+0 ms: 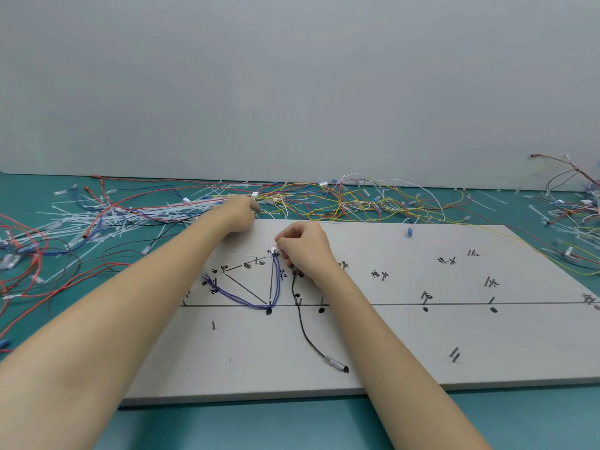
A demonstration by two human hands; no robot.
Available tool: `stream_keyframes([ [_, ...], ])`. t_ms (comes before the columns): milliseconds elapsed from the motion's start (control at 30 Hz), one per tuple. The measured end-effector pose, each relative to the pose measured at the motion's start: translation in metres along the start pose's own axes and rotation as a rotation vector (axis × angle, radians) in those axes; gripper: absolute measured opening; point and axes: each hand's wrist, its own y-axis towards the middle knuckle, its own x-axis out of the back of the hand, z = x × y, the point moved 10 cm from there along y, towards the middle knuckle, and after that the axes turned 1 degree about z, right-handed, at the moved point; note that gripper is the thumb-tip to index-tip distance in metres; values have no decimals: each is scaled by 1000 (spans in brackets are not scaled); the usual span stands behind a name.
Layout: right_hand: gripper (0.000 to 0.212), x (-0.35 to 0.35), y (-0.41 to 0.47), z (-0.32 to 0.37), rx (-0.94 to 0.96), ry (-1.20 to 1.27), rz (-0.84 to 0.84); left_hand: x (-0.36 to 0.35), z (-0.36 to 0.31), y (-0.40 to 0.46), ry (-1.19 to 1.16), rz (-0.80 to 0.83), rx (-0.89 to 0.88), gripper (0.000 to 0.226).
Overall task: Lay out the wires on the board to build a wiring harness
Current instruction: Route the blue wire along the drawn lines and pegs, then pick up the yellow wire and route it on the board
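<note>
Purple wires [276, 280] already run on the board [422, 352], and a black wire [303, 326] lies just right of them. My right hand [303, 251] pinches their white connector [274, 251]; my left hand [242, 212] reaches past the board's far edge into the loose wires [341, 199], grip unclear. Most marked routes look bare, so I judge it early.

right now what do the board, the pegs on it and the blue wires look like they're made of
board: pale grey, matte, thin flat sheet with hand-inked marks; looks like foam board or plastic sheet, cannot tell which.
pegs: thin, dark grey, upright; probably metal nails or pins.
blue wires: smooth, flexible plastic-looking insulation, bending around a peg; they end at a small white connector, likely moulded plastic, pinched by the right hand.
</note>
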Motion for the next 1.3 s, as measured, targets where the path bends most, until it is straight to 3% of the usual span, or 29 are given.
stream_keyframes([
  [133,21,0,0,-1,-1,-1,-3,2,-7,-2,37,-52,13,47],
  [433,20,0,0,-1,-5,19,6,28,6,-11,-273,-356,3,37],
  [633,19,-1,1,-2,-5,41,19,56,8,-22,-459,-588,-53,17],
  [800,13,1,0,1,12,81,-9,56,4,-22,-544,-548,-97,14],
  [933,44,2,-3,11,92,78,-18,45,-6,-27,-427,-452,-186,10],
  [1067,66,-11,-9,33,296,-110,57,43,-23,-37,-268,-442,-302,7],
  [1300,60,-29,-11,27,310,-415,183,44,-26,-37,-261,-435,-328,13],
])
